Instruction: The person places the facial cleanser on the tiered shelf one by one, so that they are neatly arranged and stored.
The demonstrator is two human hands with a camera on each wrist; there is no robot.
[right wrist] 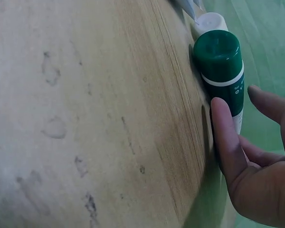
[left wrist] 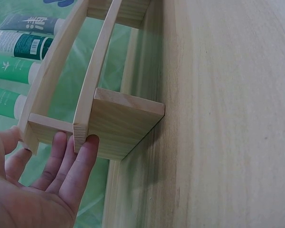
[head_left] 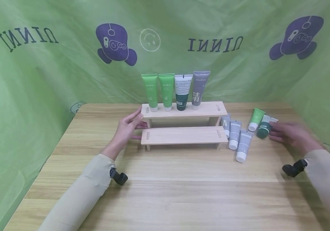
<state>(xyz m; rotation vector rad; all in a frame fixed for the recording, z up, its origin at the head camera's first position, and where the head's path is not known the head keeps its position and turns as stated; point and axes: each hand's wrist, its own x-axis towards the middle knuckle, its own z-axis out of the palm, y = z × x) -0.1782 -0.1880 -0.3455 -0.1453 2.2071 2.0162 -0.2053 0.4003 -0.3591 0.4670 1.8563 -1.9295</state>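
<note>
A two-tier wooden stand (head_left: 183, 136) sits on the table, with my left hand (head_left: 125, 128) at its left end. In the left wrist view, the thumb and index finger hold the end of the upper board (left wrist: 32, 124), while other fingertips touch the side piece and lower board. My right hand (head_left: 293, 134) is at a green-and-white tube (head_left: 264, 130) lying on the right. Its straight index finger (right wrist: 223, 123) lies along the tube's side; the thumb stands apart. Beside that tube lies a bright green tube (head_left: 256, 118) with a white cap.
On the upper tier stand two green tubes (head_left: 150, 91), a white-and-dark-green tube (head_left: 182, 93) and a grey-purple tube (head_left: 200, 88), caps down. Three grey tubes (head_left: 244, 142) lie at the stand's right end. A green printed curtain (head_left: 165, 19) hangs behind the table.
</note>
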